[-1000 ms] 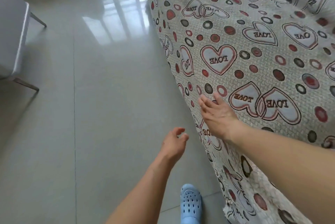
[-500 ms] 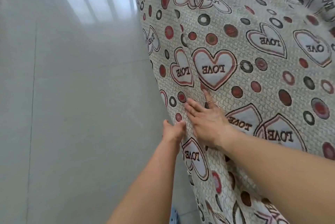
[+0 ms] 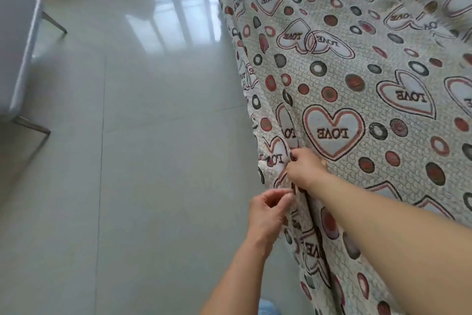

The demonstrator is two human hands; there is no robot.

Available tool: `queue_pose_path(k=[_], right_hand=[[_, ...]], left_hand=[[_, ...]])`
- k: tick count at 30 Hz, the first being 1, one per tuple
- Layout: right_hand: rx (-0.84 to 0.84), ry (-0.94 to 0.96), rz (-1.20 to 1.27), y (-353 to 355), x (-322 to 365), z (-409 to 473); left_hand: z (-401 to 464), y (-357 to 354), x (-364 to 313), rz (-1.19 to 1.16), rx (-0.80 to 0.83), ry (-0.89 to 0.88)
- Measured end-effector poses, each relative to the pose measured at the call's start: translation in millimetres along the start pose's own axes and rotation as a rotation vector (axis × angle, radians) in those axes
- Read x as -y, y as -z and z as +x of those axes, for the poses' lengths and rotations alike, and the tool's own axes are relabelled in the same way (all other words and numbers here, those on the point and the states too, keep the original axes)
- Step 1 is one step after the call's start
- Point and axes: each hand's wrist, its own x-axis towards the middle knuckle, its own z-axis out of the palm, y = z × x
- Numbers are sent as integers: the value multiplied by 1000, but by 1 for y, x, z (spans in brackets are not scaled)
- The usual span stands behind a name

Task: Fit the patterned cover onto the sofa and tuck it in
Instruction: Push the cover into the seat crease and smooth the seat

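Home living room: glossy tiled floor (image 3: pixel 153 161), heart-patterned sofa cover (image 3: pixel 357 85)

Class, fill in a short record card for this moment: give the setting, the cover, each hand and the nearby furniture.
setting: glossy tiled floor
cover: heart-patterned sofa cover, draped, hanging edge bunched
left hand: pinching the cover's edge fold
right hand: gripping the fold higher up
furniture: grey table at far left
footwear: blue shoe, partly visible

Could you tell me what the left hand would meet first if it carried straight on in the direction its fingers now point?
Probably nothing new: the left hand already pinches a fold of the patterned cover, just below the right hand. Going on, it would press further into that cloth; depth is unclear.
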Motion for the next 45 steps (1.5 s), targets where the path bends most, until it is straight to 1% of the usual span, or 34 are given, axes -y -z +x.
queue_pose_path(k=[2,4,5,7,9,11,12,14,16,17,19,20,21,22,23,24,25,26,28,30,33,34,35,37,38,39,41,44,45], right_hand=[[18,-72,274,8,-6,-3],[72,-161,415,14,-7,-2],[75,-197,424,16,-8,1],[26,-272,451,19,-7,7],[40,-289,423,20,-4,8],[56,-295,397,17,-2,9],[52,-323,394,18,0,8],[67,-359,336,18,7,7],[65,-365,286,16,13,5],[96,-314,228,13,18,2],[100,-184,-26,8,27,-7],[85,-123,-166,5,32,-12],[43,-17,-287,2,39,-18],[12,132,-349,-1,49,-25],[21,259,-342,-5,62,-30],[77,340,-320,-9,75,-34],[143,368,-294,-16,85,-35],[203,333,-256,-21,96,-35],[265,154,-108,-20,108,-33],[268,58,14,-18,116,-32],[210,0,85,-15,119,-30],[193,-25,129,-13,119,-29],[179,-57,187,-11,119,-28],[169,-122,291,-6,121,-28],[176,-137,326,-2,120,-28],[186,-139,348,2,119,-28],[230,-139,359,8,117,-28],[280,-126,317,7,112,-25],[268,-121,320,5,112,-24]], left_hand=[[7,8,-8,34,-134,-8],[18,17,-18,44,-185,57],[26,19,-23,47,-172,121],[42,18,-34,1,-105,267],[60,14,-43,-143,-24,347],[73,12,-54,-296,51,367],[75,11,-60,-335,74,370],[76,11,-71,-342,79,374],[70,17,-82,-283,28,295],[67,23,-85,-228,-34,223],[59,40,-89,-85,-194,76],[55,51,-91,-20,-254,31],[50,64,-93,24,-297,8],[46,74,-95,56,-316,-7],[44,82,-98,87,-303,-23],[42,89,-103,122,-262,-44],[42,94,-109,161,-212,-65],[42,99,-116,209,-155,-81],[45,106,-123,275,-50,-87],[51,112,-125,263,39,-48],[57,105,-131,172,162,82],[58,98,-134,79,154,130],[63,92,-137,-41,84,190],[76,88,-143,-280,-115,332],[83,89,-147,-346,-176,376],[88,93,-150,-365,-188,399],[90,101,-161,-255,-173,370],[94,114,-177,59,-276,236],[95,117,-184,121,-268,200]])
